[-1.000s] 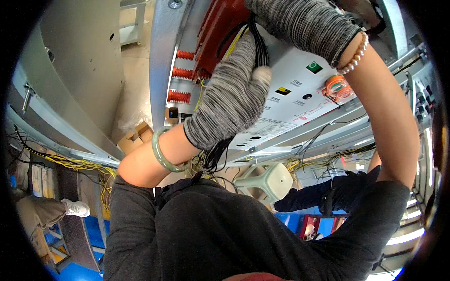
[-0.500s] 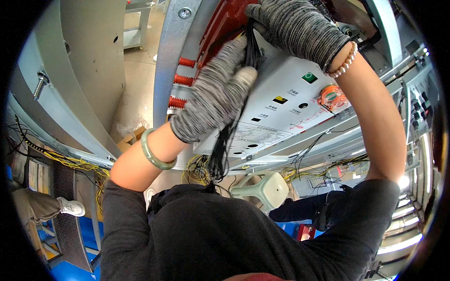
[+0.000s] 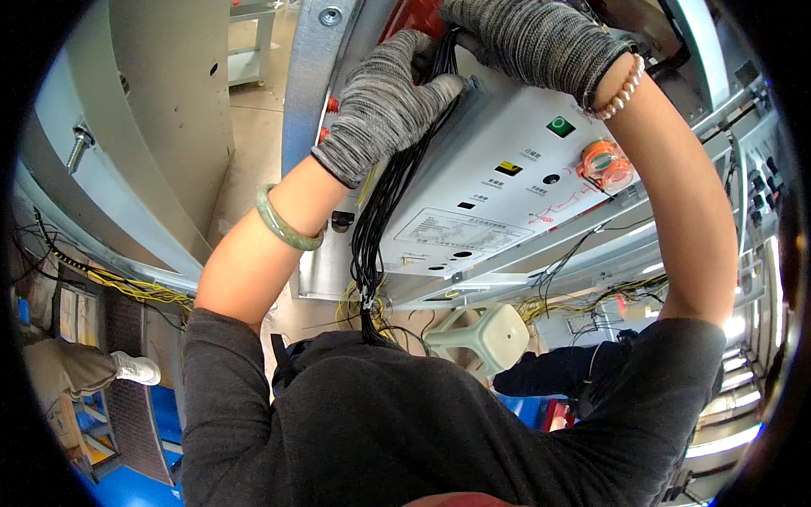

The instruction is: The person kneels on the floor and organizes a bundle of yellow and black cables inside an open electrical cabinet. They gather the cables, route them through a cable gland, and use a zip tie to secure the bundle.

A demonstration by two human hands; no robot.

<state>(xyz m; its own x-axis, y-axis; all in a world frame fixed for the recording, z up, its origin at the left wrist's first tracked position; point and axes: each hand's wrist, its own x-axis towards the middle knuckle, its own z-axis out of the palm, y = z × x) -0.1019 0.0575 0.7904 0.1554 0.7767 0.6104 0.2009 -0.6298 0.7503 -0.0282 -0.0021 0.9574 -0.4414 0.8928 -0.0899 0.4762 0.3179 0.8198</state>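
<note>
Printed captions (image 3: 530, 155), framed label (image 3: 463, 230), red diagram (image 3: 553, 205) on white panel (image 3: 498, 110)

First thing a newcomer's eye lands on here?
The black wires, a thick bundle running down mid-view from the grey-gloved left hand and right hand at the top. Next, the white panel to their right, with an orange part beside the right forearm. Lower down, the pale stool stands out.

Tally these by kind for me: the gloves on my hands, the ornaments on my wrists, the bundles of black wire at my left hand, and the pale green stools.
Gloves: 2
Wrist ornaments: 2
Black wire bundle: 1
Pale green stool: 1
Total: 6
</note>
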